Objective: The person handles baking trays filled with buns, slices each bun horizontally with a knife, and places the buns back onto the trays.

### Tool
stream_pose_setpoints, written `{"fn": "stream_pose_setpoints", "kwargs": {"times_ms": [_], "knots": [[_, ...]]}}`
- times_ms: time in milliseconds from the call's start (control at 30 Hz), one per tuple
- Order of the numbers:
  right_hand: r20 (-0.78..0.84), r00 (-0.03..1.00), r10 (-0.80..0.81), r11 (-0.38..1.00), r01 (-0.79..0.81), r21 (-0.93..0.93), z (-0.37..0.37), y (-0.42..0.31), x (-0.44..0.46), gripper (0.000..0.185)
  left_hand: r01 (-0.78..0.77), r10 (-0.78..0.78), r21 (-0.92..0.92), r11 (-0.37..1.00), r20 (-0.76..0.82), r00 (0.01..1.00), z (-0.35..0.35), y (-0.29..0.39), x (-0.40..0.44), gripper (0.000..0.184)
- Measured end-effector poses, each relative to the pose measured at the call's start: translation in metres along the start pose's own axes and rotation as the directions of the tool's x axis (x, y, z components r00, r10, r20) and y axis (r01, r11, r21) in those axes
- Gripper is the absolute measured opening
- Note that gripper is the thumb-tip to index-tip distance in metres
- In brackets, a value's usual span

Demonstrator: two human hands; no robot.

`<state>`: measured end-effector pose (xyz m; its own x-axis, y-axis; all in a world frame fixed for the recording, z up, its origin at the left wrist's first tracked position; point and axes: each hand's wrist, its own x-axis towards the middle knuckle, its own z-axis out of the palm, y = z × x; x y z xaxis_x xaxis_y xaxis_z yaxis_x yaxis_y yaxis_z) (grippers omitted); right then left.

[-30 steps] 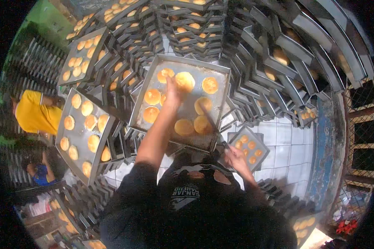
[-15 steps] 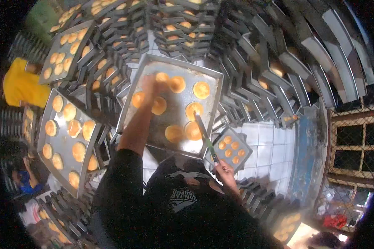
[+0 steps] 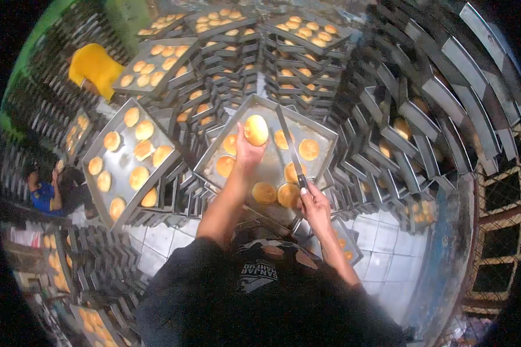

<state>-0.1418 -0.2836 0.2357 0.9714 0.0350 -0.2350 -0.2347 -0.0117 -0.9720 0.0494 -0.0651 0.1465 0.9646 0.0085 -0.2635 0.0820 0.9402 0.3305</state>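
My left hand (image 3: 250, 151) grips a round golden bun (image 3: 256, 130), lifted above the left half of the metal tray (image 3: 278, 159) before me. My right hand (image 3: 314, 202) is closed on the black handle of a long knife (image 3: 289, 136); its blade points up and away across the tray. Several flat round buns lie on the tray: one (image 3: 308, 150) right of the blade, others (image 3: 264, 193) near the close edge, and some partly hidden behind my left forearm.
Another tray (image 3: 113, 168) of buns rests on a stack at the left. Zigzag stacks of trays (image 3: 353, 133) surround me. A person in yellow (image 3: 92, 69) and a person in blue (image 3: 45, 198) are at the left. White floor tiles (image 3: 382, 248) show at the lower right.
My left hand has risen from the tray with a bun in it. The knife has moved up from the buns at the right, its blade now pointing away from me. The view has shifted.
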Motion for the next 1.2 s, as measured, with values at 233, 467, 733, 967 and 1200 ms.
{"fn": "stream_pose_setpoints", "kwargs": {"times_ms": [233, 467, 733, 967, 1200], "knots": [[0.083, 0.995, -0.058, 0.981, 0.072, -0.178, 0.003, 0.021, -0.007, 0.043, -0.084, 0.084, -0.054, 0.995, 0.000, 0.996, 0.021, 0.000, -0.037, 0.050], [0.065, 0.968, -0.242, 0.909, 0.250, -0.333, -0.004, 0.050, -0.023, 0.043, -0.123, 0.124, -0.015, 0.992, 0.059, 0.991, 0.025, -0.002, -0.054, 0.047], [0.067, 0.965, -0.252, 0.917, 0.261, -0.301, -0.004, 0.026, -0.054, 0.042, -0.071, 0.071, -0.002, 0.997, 0.048, 0.996, 0.025, -0.007, -0.064, 0.046], [0.015, 0.968, -0.249, 0.930, 0.244, -0.273, 0.009, 0.004, -0.036, 0.042, 0.060, -0.075, 0.220, 0.974, 0.059, 0.995, 0.036, -0.025, -0.092, 0.041], [0.034, 0.990, -0.135, 0.941, 0.139, -0.307, -0.006, 0.031, -0.058, 0.040, -0.027, 0.003, 0.185, 0.982, 0.128, 0.992, 0.026, 0.004, -0.079, 0.035]]}}
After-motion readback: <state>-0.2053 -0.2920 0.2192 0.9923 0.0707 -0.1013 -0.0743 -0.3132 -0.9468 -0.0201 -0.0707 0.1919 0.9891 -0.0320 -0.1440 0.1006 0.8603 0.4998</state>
